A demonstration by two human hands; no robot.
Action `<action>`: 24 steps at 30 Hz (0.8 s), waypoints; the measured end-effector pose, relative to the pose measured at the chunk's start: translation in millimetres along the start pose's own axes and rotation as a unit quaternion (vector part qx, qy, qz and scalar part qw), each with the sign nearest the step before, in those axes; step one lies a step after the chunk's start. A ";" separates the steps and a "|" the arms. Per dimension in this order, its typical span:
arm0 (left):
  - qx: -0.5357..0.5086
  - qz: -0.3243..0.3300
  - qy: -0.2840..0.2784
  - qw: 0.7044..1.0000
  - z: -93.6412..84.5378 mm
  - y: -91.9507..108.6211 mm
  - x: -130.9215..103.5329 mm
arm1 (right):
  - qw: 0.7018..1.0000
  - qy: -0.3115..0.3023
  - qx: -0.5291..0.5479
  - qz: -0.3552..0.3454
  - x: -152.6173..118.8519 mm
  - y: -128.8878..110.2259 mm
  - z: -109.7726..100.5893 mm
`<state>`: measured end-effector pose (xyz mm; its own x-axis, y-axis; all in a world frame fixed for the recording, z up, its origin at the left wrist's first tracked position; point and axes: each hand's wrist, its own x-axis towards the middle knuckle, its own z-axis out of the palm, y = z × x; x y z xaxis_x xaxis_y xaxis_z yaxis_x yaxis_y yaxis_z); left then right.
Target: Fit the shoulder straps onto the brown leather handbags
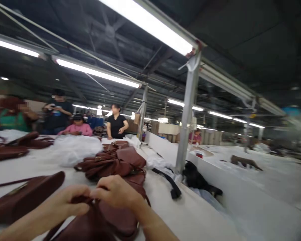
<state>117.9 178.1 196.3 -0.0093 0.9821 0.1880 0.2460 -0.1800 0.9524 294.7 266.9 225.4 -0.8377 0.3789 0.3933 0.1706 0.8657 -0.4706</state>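
Observation:
At the bottom centre lies a dark brown leather bag (87, 222) on the white table (198, 214). My left hand (70, 202) pinches its upper edge between thumb and fingers. Right beside it, my right hand (114, 192) is closed on the same edge, fingers curled and the tips nearly touching my left hand. What exactly the fingertips hold is too small to make out. Just beyond my hands is a pile of brown bags (120, 162). Another brown bag (32, 194) with a strap rests on its side at the left.
Clear plastic bags (76, 149) lie behind the pile, with more brown bags (7, 149) at far left. A metal post (188, 113), a black strap (169, 182) and a black item (198, 179) stand or lie to the right. Several people are across the table, one in black (117, 124).

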 end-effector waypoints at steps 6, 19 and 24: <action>0.066 -0.020 -0.029 0.997 -0.3 10.8 -20.5 | 0.994 -0.020 0.106 0.011 6.7 4.4 -26.5; 0.024 -0.036 -0.021 0.999 -14.5 -42.6 -40.8 | 0.980 -0.138 0.069 0.122 2.3 31.1 -56.3; -0.125 -0.022 -0.068 0.990 -15.0 -27.4 -57.3 | 0.983 -0.089 0.146 0.070 -3.2 29.5 -62.5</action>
<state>97.1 126.0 163.1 0.1205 0.9846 0.1266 -0.0002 -0.1275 0.9918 334.9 311.7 259.7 -0.8983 0.4020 0.1773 0.1554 0.6681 -0.7276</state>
